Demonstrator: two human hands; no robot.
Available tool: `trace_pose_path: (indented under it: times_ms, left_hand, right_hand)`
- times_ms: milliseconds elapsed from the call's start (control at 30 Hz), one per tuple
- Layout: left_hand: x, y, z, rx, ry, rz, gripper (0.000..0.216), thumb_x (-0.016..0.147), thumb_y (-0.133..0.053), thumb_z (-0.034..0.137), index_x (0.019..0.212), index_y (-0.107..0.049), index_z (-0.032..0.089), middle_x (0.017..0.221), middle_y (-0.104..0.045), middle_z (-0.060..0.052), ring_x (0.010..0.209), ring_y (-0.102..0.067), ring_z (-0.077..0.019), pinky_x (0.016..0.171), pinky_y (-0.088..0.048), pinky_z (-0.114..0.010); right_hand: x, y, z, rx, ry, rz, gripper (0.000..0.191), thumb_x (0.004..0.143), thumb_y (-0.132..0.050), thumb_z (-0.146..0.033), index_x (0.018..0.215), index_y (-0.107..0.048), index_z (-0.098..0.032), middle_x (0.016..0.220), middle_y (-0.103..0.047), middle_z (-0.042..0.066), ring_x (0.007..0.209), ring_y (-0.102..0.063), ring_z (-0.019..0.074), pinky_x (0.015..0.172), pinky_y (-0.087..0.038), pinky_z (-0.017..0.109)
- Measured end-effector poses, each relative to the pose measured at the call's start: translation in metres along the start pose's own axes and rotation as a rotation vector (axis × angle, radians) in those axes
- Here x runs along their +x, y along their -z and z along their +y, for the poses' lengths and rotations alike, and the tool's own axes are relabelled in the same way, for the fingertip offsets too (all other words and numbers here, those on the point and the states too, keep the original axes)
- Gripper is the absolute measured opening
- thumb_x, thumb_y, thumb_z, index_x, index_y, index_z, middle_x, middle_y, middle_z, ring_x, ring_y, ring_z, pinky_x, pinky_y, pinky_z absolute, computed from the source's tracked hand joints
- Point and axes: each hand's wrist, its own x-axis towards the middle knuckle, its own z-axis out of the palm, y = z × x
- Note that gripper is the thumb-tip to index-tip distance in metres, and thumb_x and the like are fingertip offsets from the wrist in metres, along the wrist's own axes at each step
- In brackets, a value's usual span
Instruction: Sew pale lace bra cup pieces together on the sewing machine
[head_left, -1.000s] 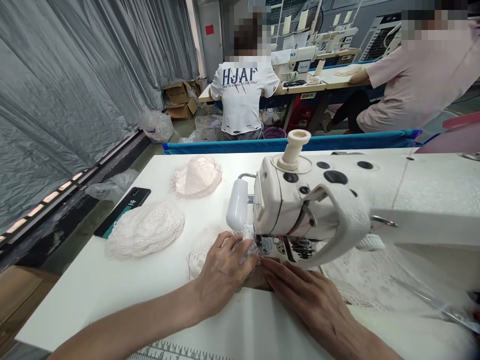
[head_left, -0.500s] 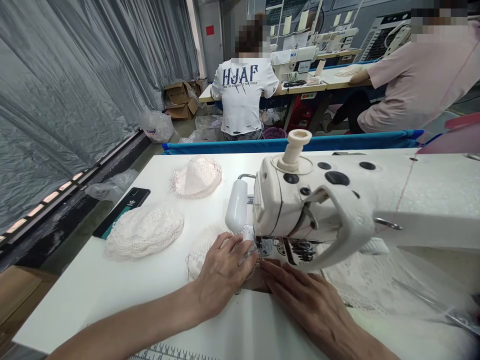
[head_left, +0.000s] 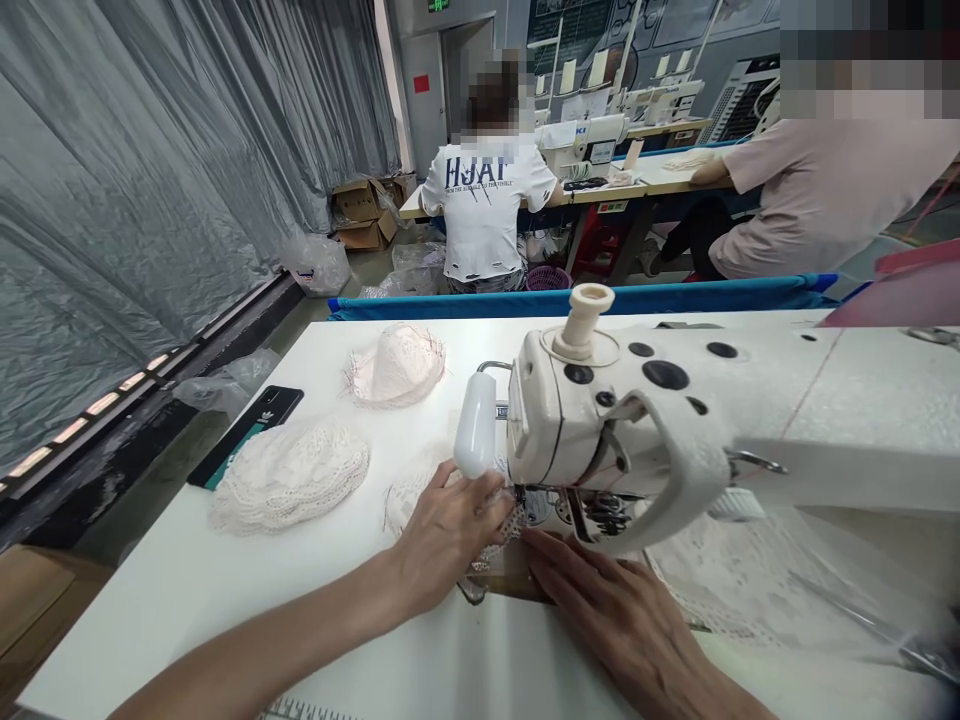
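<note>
My left hand (head_left: 444,530) lies on a pale lace piece (head_left: 409,492) just left of the needle area of the white sewing machine (head_left: 645,420), fingers curled down and pressing the fabric. My right hand (head_left: 600,600) lies flat, fingers stretched out, on the fabric in front of the machine head, fingertips close to the presser foot. The needle and foot are partly hidden behind the machine's face.
Two more lace cups lie on the white table (head_left: 225,600): one (head_left: 289,475) at the left, one (head_left: 396,365) farther back. A black phone (head_left: 247,420) rests near the left edge. Lace fabric (head_left: 742,570) spreads at the right. Two people sit at benches beyond.
The view has tilted slightly, so everything sits a little lower. Both hands have stayed on the lace by the needle, the left fingers curling in a bit more.
</note>
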Motion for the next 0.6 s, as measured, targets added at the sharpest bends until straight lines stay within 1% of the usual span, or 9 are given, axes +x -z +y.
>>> trace_pose_path:
  times_ms: [67,200,300,400,467,533,600]
  left_hand:
    - [0.003,0.001,-0.005,-0.034,-0.005,0.005,0.009,0.092,-0.044,0.021,0.089,-0.051,0.018,0.088,-0.059,0.001,0.067,-0.056,-0.0082,0.091,-0.036,-0.034]
    - [0.007,0.000,-0.011,-0.068,-0.022,0.016,0.008,0.092,-0.044,0.022,0.091,-0.051,0.019,0.086,-0.059,0.002,0.069,-0.057,-0.0087,0.094,-0.032,-0.034]
    - [0.008,-0.002,-0.013,-0.096,-0.032,0.010,0.007,0.092,-0.044,0.020,0.092,-0.051,0.019,0.085,-0.061,0.002,0.067,-0.057,-0.0083,0.096,-0.031,-0.035]
    - [0.006,-0.002,-0.012,-0.095,-0.039,0.023,0.012,0.093,-0.039,0.015,0.094,-0.051,0.019,0.091,-0.062,0.001,0.067,-0.057,-0.0076,0.098,-0.029,-0.036]
    - [0.004,0.000,-0.008,-0.060,-0.054,0.035,0.018,0.093,-0.036,0.009,0.098,-0.051,0.017,0.097,-0.062,-0.002,0.074,-0.058,-0.0089,0.097,-0.030,-0.036]
    - [0.002,0.002,-0.001,-0.023,-0.089,0.031,0.023,0.091,-0.035,0.005,0.102,-0.051,0.016,0.102,-0.062,-0.004,0.086,-0.058,-0.0115,0.093,-0.032,-0.036]
    - [-0.001,0.005,0.007,-0.013,-0.126,0.017,0.023,0.091,-0.037,0.005,0.104,-0.052,0.016,0.103,-0.063,-0.005,0.094,-0.057,-0.0135,0.088,-0.034,-0.035]
  right_hand:
    - [0.002,0.000,0.000,-0.011,-0.004,-0.007,0.042,0.087,-0.026,0.002,0.091,-0.065,-0.013,0.098,-0.070,0.009,0.069,-0.064,0.0154,0.061,-0.046,0.029]
    - [0.003,0.000,-0.001,-0.031,-0.030,-0.029,0.044,0.084,-0.026,0.004,0.095,-0.065,-0.014,0.099,-0.070,0.009,0.069,-0.063,0.0155,0.063,-0.046,0.031]
    - [0.002,0.000,-0.001,-0.056,-0.042,-0.034,0.044,0.085,-0.026,0.002,0.095,-0.065,-0.015,0.101,-0.070,0.009,0.068,-0.063,0.0154,0.067,-0.047,0.032]
    - [0.001,0.000,-0.001,-0.069,-0.033,-0.048,0.042,0.088,-0.027,-0.001,0.096,-0.065,-0.016,0.101,-0.070,0.008,0.069,-0.063,0.0158,0.068,-0.047,0.032]
    - [0.000,0.000,-0.001,-0.075,-0.026,-0.051,0.043,0.088,-0.027,0.000,0.099,-0.065,-0.015,0.100,-0.070,0.008,0.070,-0.063,0.0162,0.069,-0.047,0.032]
    - [-0.002,-0.001,-0.001,-0.082,-0.016,-0.040,0.043,0.088,-0.026,0.001,0.100,-0.064,-0.014,0.100,-0.070,0.009,0.072,-0.063,0.0169,0.071,-0.046,0.033]
    - [-0.005,-0.001,-0.001,-0.084,-0.002,-0.023,0.043,0.089,-0.025,0.001,0.101,-0.064,-0.012,0.102,-0.070,0.009,0.073,-0.063,0.0175,0.072,-0.046,0.035]
